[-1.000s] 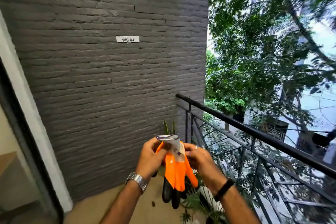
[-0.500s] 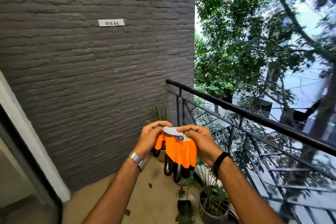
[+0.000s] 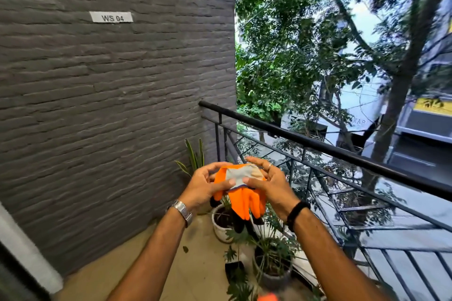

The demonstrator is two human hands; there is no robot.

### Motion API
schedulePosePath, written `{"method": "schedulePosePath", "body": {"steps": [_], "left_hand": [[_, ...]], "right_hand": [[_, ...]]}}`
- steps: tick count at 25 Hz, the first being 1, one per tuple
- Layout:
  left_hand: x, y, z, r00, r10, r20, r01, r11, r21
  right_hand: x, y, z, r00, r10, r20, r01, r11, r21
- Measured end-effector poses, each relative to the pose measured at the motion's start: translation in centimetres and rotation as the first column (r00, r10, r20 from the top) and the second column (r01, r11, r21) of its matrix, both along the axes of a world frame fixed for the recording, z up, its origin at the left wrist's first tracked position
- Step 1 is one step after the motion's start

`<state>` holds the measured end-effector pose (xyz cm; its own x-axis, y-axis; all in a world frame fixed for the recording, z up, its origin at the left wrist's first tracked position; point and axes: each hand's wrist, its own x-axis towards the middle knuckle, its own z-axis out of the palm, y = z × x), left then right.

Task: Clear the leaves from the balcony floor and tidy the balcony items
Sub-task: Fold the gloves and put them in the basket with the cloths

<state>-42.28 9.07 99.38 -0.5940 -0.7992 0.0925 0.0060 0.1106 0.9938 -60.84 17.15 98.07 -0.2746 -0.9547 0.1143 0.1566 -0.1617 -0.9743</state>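
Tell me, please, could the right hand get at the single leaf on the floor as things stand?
Probably not at once: the right hand and left hand both grip the orange gloves; the leaf lies exposed below.

Counts, head view:

- Hands: 2, left hand (image 3: 204,187) and right hand (image 3: 270,186).
- Orange gloves (image 3: 244,197): held as a bunch between both hands; probably 2, black fingertips of a second showing below, but the overlap prevents a firm count.
- Potted plants: 4 visible. White pot (image 3: 221,223), grey pot (image 3: 274,273), small black pot (image 3: 234,270), snake plant (image 3: 195,156) by the wall with its pot hidden.
- Loose leaf (image 3: 185,249) on the floor: 1.
- Wall label (image 3: 111,17): 1.
- Wristwatch (image 3: 182,210): 1.
- Black wristband (image 3: 297,211): 1.
- Finger ring (image 3: 268,166): 1.
- Railing (image 3: 318,145): 1.
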Motion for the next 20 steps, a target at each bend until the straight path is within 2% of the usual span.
{"method": "schedulePosePath", "body": {"steps": [5, 9, 14, 15, 20], "left_hand": [[0.1, 0.0, 0.2, 0.997, -0.062, -0.037, 0.064, 0.996, 0.062], [-0.3, -0.4, 0.9, 0.995, -0.065, -0.073, 0.069, 0.996, 0.057], [-1.5, -0.7, 0.4, 0.985, -0.134, -0.105, 0.153, 0.967, 0.202], [-1.9, -0.7, 0.5, 0.986, -0.146, -0.085, 0.16, 0.967, 0.198], [-4.3, -1.3, 0.8, 0.971, -0.235, 0.033, 0.237, 0.967, -0.088]], "right_hand": [[0.2, 0.5, 0.2, 0.989, -0.086, -0.124, 0.084, 0.996, -0.026], [-0.3, 0.4, 0.4, 0.962, -0.103, -0.253, 0.085, 0.993, -0.082], [-1.7, 1.3, -0.2, 0.995, -0.054, -0.083, 0.052, 0.998, -0.029], [-2.2, 1.5, -0.3, 0.994, -0.052, -0.101, 0.051, 0.999, -0.019], [-4.2, 2.6, 0.0, 0.954, -0.139, -0.267, 0.13, 0.99, -0.049]]}}
